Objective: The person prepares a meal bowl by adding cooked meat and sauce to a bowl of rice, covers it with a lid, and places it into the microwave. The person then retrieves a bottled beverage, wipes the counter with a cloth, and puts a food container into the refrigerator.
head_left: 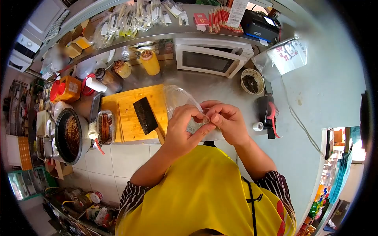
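In the middle of the head view, above the counter edge, my left hand (184, 125) and my right hand (228, 120) meet at the fingertips. Both are closed in a pinch on the edge of a clear plastic piece (177, 98) with a curved rim. Whether it is a bag or a lid I cannot tell. Left of my hands lies a wooden cutting board (128, 96), with a dark-bladed cleaver (145, 116) on it, its handle toward my left wrist. A clear tray of brown strips of food (105, 126) rests at the board's left edge.
A big pot of brown sauce (73, 133) stands left. Behind the board are a yellow squeeze bottle (150, 63) and jars. A white microwave (208, 59) stands at the back, beside a small bucket (252, 82). Packaged utensils (130, 17) line the shelf above.
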Demonstrator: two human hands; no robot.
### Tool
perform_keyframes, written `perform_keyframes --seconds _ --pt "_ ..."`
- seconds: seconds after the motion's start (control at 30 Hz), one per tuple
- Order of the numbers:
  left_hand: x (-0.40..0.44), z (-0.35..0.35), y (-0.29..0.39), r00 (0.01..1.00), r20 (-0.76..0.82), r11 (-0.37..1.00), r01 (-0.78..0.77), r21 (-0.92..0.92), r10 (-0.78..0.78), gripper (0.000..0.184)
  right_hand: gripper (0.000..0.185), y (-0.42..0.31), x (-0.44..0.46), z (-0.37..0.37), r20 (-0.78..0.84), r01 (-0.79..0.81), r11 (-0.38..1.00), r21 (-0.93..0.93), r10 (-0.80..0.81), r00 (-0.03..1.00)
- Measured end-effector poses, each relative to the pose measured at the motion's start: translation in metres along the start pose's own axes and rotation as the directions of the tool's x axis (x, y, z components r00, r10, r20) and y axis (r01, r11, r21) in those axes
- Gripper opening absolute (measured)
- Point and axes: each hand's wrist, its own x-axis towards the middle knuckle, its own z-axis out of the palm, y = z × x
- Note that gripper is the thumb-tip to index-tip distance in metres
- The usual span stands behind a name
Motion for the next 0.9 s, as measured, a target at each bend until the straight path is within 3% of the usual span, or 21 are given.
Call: perform_keyframes --seconds 0.43,0.73,0.9 --pt "-0.005 -0.011 -0.006 1.0 0.009 0.999 0.0 0.039 0.0 0.031 0.016 -0.001 0.002 0.011 0.024 -0.018 0.999 -0.034 0.019 1.0" --pt "-0.006 -0.02 -0.008 1.0 0.015 0.999 0.028 -0.045 -0.027 0.023 0.016 0.008 0.006 0.014 -0.003 -0.013 0.994 -0.107 0.013 1.0" --pt "-0.008 -0.017 -0.015 0.988 -0.111 0.973 -0.077 0.218 0.103 0.019 0.019 0.02 0.011 0.024 -0.096 -0.008 0.99 -0.143 -0.006 0.995"
